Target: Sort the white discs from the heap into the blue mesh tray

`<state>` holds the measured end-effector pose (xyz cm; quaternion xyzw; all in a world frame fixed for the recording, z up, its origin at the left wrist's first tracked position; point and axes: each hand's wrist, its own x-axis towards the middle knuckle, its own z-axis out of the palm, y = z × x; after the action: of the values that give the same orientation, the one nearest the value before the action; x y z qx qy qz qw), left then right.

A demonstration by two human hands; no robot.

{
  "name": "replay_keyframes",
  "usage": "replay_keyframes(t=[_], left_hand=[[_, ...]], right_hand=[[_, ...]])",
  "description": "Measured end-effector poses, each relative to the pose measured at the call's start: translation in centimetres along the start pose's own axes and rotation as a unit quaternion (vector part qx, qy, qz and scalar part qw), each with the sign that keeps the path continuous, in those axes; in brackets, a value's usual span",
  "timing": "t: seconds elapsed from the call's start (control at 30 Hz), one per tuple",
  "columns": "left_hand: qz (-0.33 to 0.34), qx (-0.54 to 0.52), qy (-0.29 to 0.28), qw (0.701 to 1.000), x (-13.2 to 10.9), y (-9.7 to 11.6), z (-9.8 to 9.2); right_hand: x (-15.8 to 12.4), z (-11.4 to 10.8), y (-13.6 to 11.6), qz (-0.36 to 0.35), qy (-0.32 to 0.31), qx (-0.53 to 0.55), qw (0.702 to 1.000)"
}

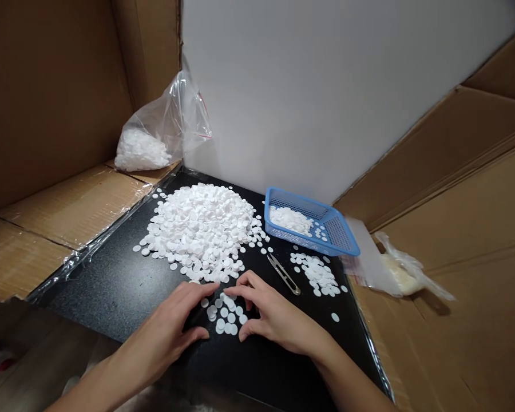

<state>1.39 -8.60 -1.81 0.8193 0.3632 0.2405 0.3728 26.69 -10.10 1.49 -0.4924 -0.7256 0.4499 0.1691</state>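
A small group of white discs (224, 312) lies flat on the black tabletop (111, 297) between my two hands. My left hand (183, 312) curves around the group's left side, thumb apart from the fingers. On the other side, my right hand (261, 312) is curled with its fingertips at the discs and its thumb spread below. Neither hand visibly grips a disc. Just beyond my fingers rises a large heap of white discs (206, 223). Thread snips (284, 274) rest on the table to the right of the heap.
A blue plastic basket (347, 234) holding white discs stands at the back right. In front of it is a smaller pile of discs (320, 274). Clear bags (146, 149) sit on cardboard at the left and right. Cardboard walls and a white panel (326, 86) enclose the table.
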Motion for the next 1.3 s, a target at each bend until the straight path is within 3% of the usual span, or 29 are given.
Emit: replay_keyframes(t=[0.2, 0.33, 0.5, 0.6, 0.73, 0.97, 1.3], left_hand=[[0.000, -0.029, -0.048, 0.998, 0.2, 1.4, 0.7], [-0.014, -0.047, -0.064, 0.997, 0.3, 2.2, 0.0], [-0.022, 0.060, 0.044, 0.997, 1.7, 0.8, -1.9], [-0.024, 0.115, 0.067, 0.991, 2.6, -0.2, -2.1], [-0.009, 0.129, 0.063, 0.990, 3.2, -0.9, -1.2], [0.018, 0.156, 0.064, 0.985, 3.8, -0.3, 0.1], [-0.005, 0.111, 0.046, 0.993, 3.9, 0.5, -0.7]], right_hand=[[-0.1, 0.5, -0.3, -0.039, -0.001, 0.014, 0.999], [-0.1, 0.3, -0.3, -0.032, -0.001, 0.064, 0.997], [1.7, 0.4, -0.3, -0.048, 0.157, -0.031, 0.986], [3.1, 1.0, -0.2, -0.064, 0.197, -0.090, 0.974], [4.1, 1.5, -0.1, -0.070, 0.214, -0.120, 0.967], [3.1, 1.2, 0.5, -0.063, 0.202, -0.049, 0.976], [2.9, 0.0, 0.8, -0.042, 0.200, -0.096, 0.974]])
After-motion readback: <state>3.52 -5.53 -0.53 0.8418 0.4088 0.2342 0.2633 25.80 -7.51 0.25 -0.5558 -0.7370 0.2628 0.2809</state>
